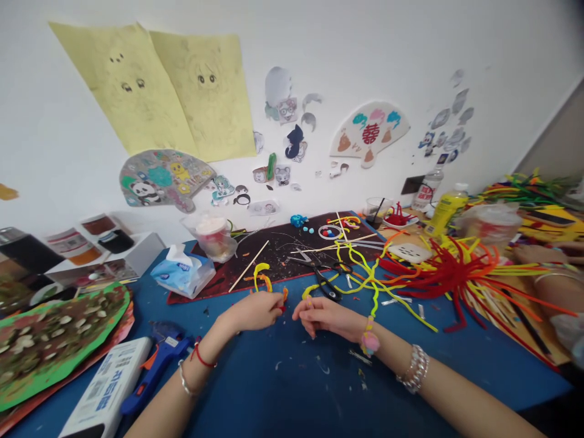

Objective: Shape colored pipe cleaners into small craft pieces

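Observation:
My left hand is closed, its fingertips pinched on a small orange and red pipe cleaner that is mostly hidden by the fingers. Just behind that hand stands a curled yellow and orange pipe cleaner. My right hand is a short way to the right, fingers loosely curved and apart, with no object visible in them. A bent yellow pipe cleaner lies right behind its fingers; whether they touch I cannot tell. Black-handled scissors lie partly spread beyond the right hand.
Red and orange pipe cleaners are heaped at right, near another person's arm. A blue glue gun, white box and tissue pack are at left. Wooden sticks lie on a dark mat by the wall.

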Demonstrator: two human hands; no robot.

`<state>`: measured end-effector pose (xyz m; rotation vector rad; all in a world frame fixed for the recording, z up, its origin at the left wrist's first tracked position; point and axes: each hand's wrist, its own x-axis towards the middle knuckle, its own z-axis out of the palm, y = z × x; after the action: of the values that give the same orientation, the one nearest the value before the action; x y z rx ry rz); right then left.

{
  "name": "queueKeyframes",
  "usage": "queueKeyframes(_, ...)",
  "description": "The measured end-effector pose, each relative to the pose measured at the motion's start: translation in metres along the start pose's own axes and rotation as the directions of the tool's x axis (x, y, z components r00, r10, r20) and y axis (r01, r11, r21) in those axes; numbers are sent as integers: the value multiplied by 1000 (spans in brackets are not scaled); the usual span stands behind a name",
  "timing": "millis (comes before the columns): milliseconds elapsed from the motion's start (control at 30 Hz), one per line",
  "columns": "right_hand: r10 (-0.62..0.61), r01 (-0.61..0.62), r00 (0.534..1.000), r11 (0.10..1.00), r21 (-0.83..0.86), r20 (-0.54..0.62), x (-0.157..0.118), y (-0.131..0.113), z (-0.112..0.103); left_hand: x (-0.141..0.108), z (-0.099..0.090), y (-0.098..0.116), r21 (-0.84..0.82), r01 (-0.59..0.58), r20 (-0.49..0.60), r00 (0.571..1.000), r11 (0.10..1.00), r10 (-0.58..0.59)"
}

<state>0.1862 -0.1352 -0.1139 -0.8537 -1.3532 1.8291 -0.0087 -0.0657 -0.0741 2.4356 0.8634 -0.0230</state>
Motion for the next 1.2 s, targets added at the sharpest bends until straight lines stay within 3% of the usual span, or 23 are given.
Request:
queueKeyframes(133, 15, -11, 999, 993, -121, 35, -1, -2, -1, -2, 11, 2, 293, 24, 31, 999, 956, -34)
queueKeyframes(333, -30, 30, 1000, 974, -224, 4, 1, 4, -3, -1, 21, 3, 286, 19, 0, 1000, 958, -20)
queueKeyframes(433, -156, 98, 976, 939, -330, -154, 6, 9, -5, 1, 19, 8, 136, -24, 7, 1000, 990, 23)
queueKeyframes(500, -280, 166, 924, 907, -386, -261, 8, 10, -6, 3, 14, 12, -93, -64, 46, 997, 994, 69)
queueKeyframes(567, -378, 237, 873, 881, -409, -308, 8, 8, -8, 6, 8, 14, -368, -100, 73, 988, 924, 136)
queueKeyframes(633, -423, 273, 862, 851, -448, -278, 5, 6, -9, 8, 3, 13, -568, -128, 41, 982, 813, 183)
queueKeyframes(700, -449, 266, 869, 777, -571, -206, 2, 5, -8, 10, 0, 10, -673, -144, -19, 984, 725, 178)
queueKeyframes(867, -463, 215, 886, 416, -884, -2, 1, 12, 1, 11, -2, 4, -771, -113, -90, 994, 627, 68)
queueKeyframes(1067, -401, 145, 914, 198, -969, 55, 22, 16, 14, 14, 9, 2, -881, -119, -153, 987, 457, -38)
queueKeyframes(1200, -369, 194, 919, 125, -973, 136, 21, 11, 9, 8, 25, -6, -913, -198, -276, 944, 358, -182)
